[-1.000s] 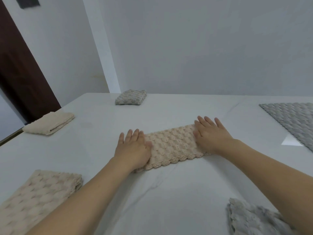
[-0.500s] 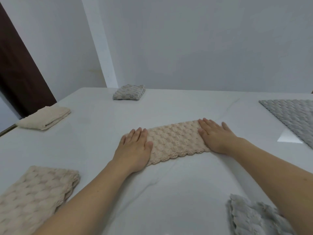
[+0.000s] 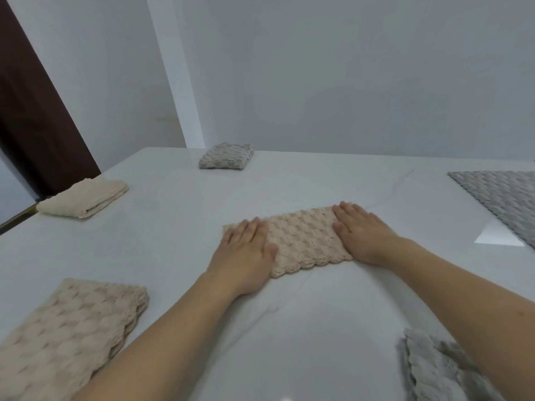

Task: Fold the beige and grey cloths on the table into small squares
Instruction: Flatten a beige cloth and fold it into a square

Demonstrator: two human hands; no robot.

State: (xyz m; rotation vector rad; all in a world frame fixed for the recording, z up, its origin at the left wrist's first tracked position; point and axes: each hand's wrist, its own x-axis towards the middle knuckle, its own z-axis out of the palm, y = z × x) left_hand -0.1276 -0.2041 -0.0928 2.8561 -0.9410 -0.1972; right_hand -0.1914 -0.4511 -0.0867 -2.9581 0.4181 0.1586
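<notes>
A beige bubble-textured cloth (image 3: 304,241), folded into a long strip, lies on the middle of the white table (image 3: 289,328). My left hand (image 3: 246,253) presses flat on its left end with straight fingers. My right hand (image 3: 362,230) lies flat on its right end, fingers straight and together. A grey cloth (image 3: 498,198) is spread flat at the right edge. Another grey cloth (image 3: 428,371) lies crumpled at the bottom right, partly hidden by my right forearm.
A folded grey cloth (image 3: 227,156) sits at the table's far side near the wall. A folded beige cloth (image 3: 84,198) lies at the far left edge, and another folded beige cloth (image 3: 66,328) at the near left. A dark door (image 3: 37,125) stands left.
Both hands slid slightly along the beige strip while staying flat on it; the left hand now covers more of the left end. The camera view shifted a little.
</notes>
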